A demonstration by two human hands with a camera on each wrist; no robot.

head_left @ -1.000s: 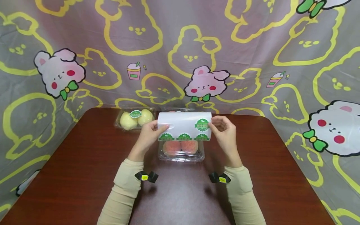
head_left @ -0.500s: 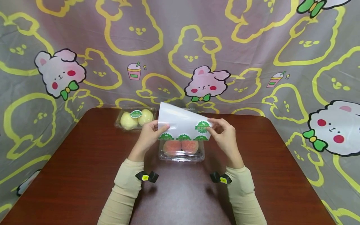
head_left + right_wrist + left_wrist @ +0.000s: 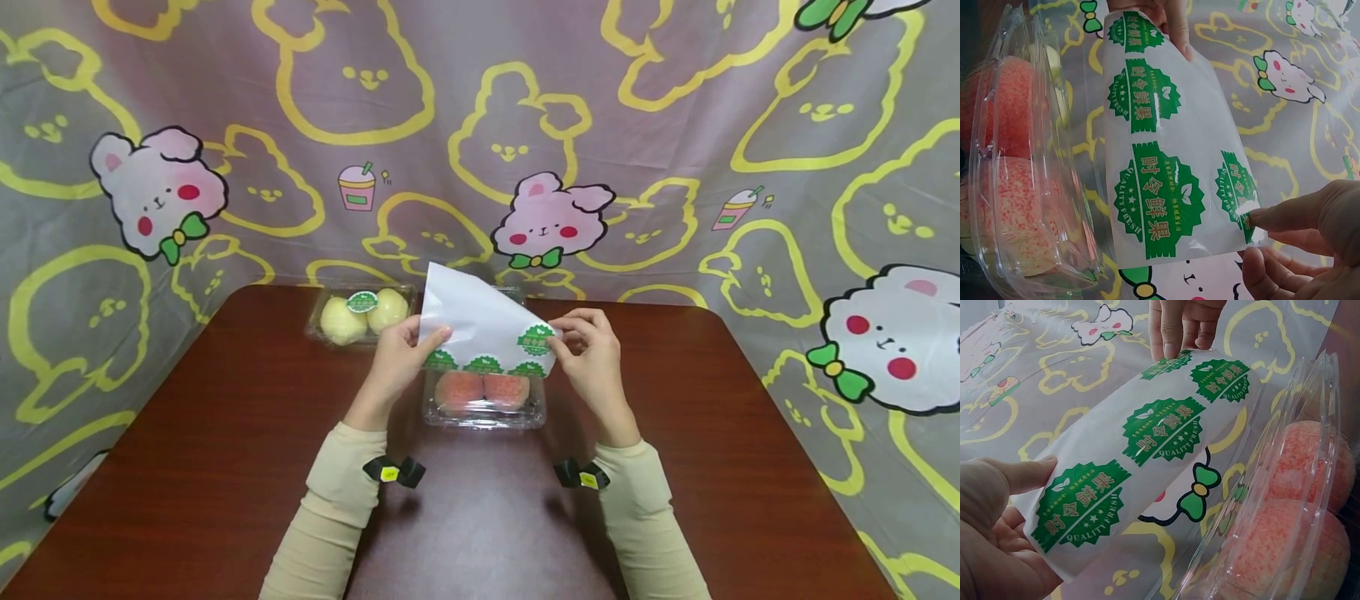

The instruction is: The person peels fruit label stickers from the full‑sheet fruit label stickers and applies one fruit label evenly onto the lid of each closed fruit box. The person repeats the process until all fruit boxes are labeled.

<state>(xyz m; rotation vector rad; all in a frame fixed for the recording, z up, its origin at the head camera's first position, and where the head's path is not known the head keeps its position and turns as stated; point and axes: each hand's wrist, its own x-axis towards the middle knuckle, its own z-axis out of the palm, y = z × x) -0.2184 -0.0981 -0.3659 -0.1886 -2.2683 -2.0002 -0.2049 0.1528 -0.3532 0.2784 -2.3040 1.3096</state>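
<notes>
Sticker sheet (image 3: pixel 483 329), white w/ green round labels along its lower edge, is held up in the air above the near clear clamshell box (image 3: pixel 483 400), betw. both hands. Left hand (image 3: pixel 397 358) pinches the sheet's left edge, thumb (image 3: pixel 1022 475) pressed on the front just beside the leftmost label. Right hand (image 3: pixel 592 354) pinches at the sheet's right corner; in the right wrist view its fingertip (image 3: pixel 1266 219) sits on the edge of a green sticker (image 3: pixel 1238 187) there, other fingers curled below. Sheet is curled, its upper left corner standing higher than the right.

Near box holds two pink-red peaches (image 3: pixel 480 387), lid down, on the dark red-brown surface (image 3: pixel 187 467), directly under the sheet. A 2nd clear box (image 3: pixel 360 312) w/ two pale yellow fruits sits further back and to the left, a green label on its lid. Both forearms in cream sleeves (image 3: pixel 330 508), each w/ a black strap & yellow tag at the wrist. Cartoon bunny-print cloth (image 3: pixel 675 125) hangs behind.
</notes>
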